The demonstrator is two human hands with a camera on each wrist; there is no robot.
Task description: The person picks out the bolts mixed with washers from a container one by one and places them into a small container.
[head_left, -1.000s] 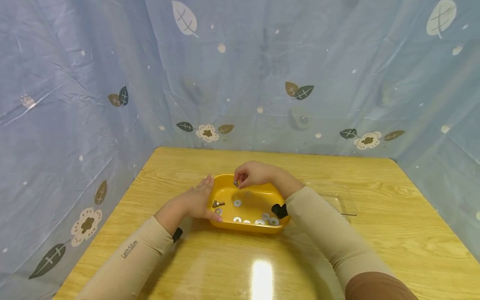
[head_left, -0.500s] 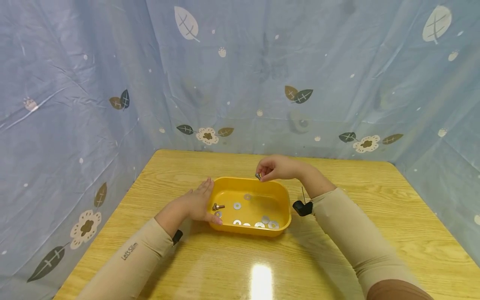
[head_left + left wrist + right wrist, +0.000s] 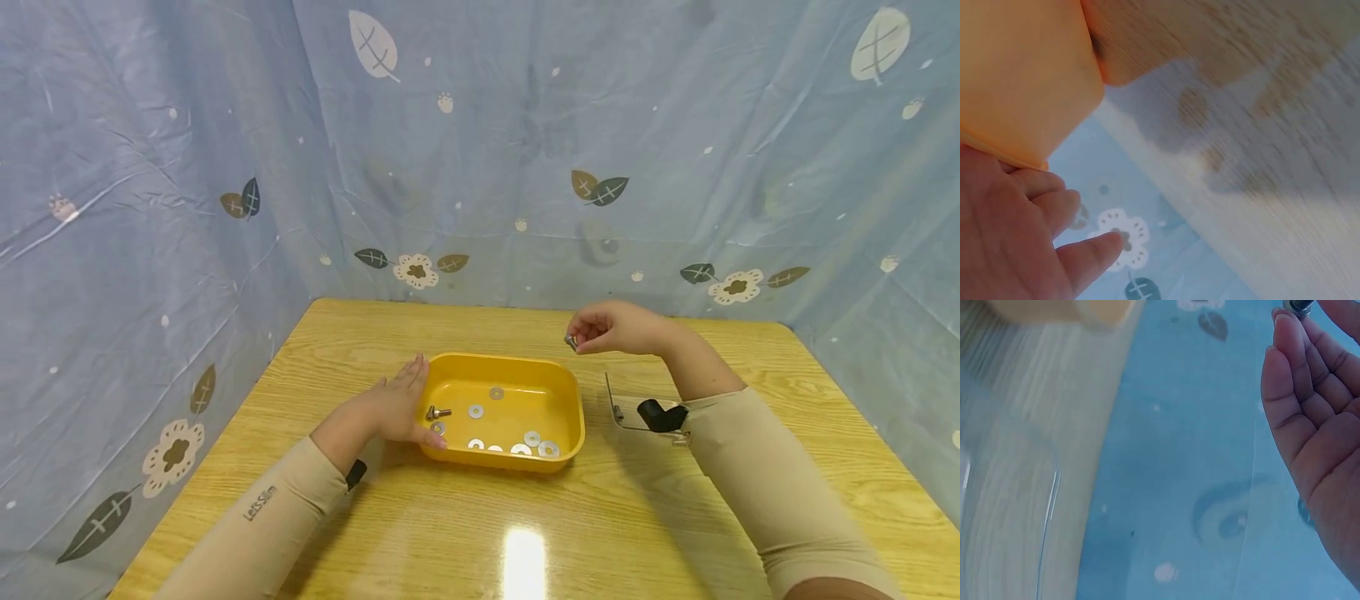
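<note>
My right hand [image 3: 618, 327] pinches a small metal bolt [image 3: 572, 342] between thumb and fingertips, raised beyond the right back corner of the yellow tray [image 3: 543, 365]. In the right wrist view, part of the bolt [image 3: 1299, 306] shows at the top edge between the fingertips. My left hand [image 3: 393, 406] rests against the tray's left end, fingers straight along its outside and the thumb over the front rim. A second bolt [image 3: 438, 413] lies in the tray near that thumb. Several flat washers [image 3: 476, 411] are spread over the tray's floor, mostly along its front side.
A clear plastic box [image 3: 609, 392] stands right of the tray, partly hidden by the right wrist's black camera [image 3: 660, 415]. A small metal piece [image 3: 617, 414] shows at its left side. Patterned blue cloth [image 3: 480, 167] hangs behind and beside the wooden table [image 3: 420, 533].
My right hand has moved right, lifting the bolt from over the tray to beyond its right back corner. The left hand keeps its place at the tray's left end.
</note>
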